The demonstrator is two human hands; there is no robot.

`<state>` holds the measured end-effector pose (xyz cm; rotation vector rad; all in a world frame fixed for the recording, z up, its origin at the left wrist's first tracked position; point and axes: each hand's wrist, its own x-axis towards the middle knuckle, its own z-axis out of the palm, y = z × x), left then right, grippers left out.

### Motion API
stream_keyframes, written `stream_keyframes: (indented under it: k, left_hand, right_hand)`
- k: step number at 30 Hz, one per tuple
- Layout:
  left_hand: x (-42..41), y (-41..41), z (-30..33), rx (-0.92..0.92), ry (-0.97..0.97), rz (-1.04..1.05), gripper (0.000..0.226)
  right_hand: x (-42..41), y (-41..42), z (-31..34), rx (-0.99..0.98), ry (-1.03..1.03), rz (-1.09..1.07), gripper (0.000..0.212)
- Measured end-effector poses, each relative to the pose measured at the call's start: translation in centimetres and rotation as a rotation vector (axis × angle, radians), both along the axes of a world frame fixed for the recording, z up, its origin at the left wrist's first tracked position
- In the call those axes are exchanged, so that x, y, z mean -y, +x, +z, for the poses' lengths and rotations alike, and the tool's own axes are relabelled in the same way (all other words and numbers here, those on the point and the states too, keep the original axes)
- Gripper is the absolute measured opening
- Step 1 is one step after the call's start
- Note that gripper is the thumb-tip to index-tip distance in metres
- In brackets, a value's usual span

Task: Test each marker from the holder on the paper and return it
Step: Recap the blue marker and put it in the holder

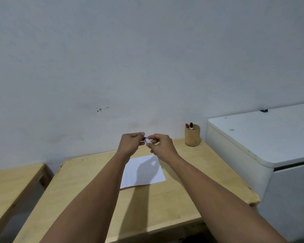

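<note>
Both hands are raised above the far part of a wooden table (88,181), holding one white marker (148,141) between them. My left hand (130,143) pinches its purple cap (144,138). My right hand (161,146) grips the white barrel. I cannot tell whether the cap is on or off. A white sheet of paper (144,172) lies on the table below the hands, and no marks show on it. A round wooden holder (192,135) stands at the table's far right corner, with a red-capped marker (187,125) and a black-capped marker (191,125) upright in it.
A white chest-like box (263,137) with a flat lid stands right of the table, close to the holder. A second wooden table (11,183) sits at the left across a narrow gap. A pale wall runs behind both tables.
</note>
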<state>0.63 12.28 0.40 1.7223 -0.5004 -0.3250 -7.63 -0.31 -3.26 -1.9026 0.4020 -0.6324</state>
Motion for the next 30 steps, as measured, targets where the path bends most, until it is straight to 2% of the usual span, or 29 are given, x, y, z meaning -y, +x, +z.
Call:
stream_keyframes:
  k: [2,5,9,12,15,18,22,24,27,30]
  left_hand:
    - [3.1,0.0,1.1,0.032,0.045,-0.118,0.029]
    - [8.4,0.5,1.0,0.112,0.106,-0.168,0.047]
    - [14.8,1.3,-1.1,0.21,0.226,-0.198,0.062]
    - [18.6,2.0,-3.2,0.24,0.296,-0.218,0.074]
    - [21.8,2.8,-5.4,0.232,0.342,-0.225,0.087]
    - [24.6,3.3,-7.1,0.227,0.379,-0.265,0.095]
    - [27.1,3.6,-9.0,0.191,0.355,-0.285,0.099]
    - [27.7,3.6,-9.8,0.172,0.315,-0.287,0.092]
    - [28.1,3.5,-10.8,0.182,0.271,-0.275,0.077]
    - [28.1,3.4,-11.2,0.193,0.255,-0.26,0.079]
  right_hand:
    - [3.2,-0.2,1.3,-0.041,-0.107,-0.027,0.027]
    - [9.0,-0.1,4.1,-0.039,-0.24,-0.17,0.024]
    - [17.2,-0.2,6.9,0.06,-0.208,-0.41,0.021]
    - [22.0,0.0,7.1,0.065,-0.196,-0.48,0.018]
    - [25.1,0.7,5.6,0.025,-0.178,-0.478,0.014]
    - [26.7,1.6,3.5,-0.018,-0.128,-0.446,0.019]
    - [26.9,2.4,0.4,-0.077,-0.055,-0.389,0.024]
    - [26.7,2.4,-0.5,-0.103,-0.055,-0.346,0.027]
    - [26.3,2.6,-1.1,-0.12,-0.135,-0.267,0.026]
    - [26.1,2.9,-1.0,-0.225,-0.382,-0.229,0.015]
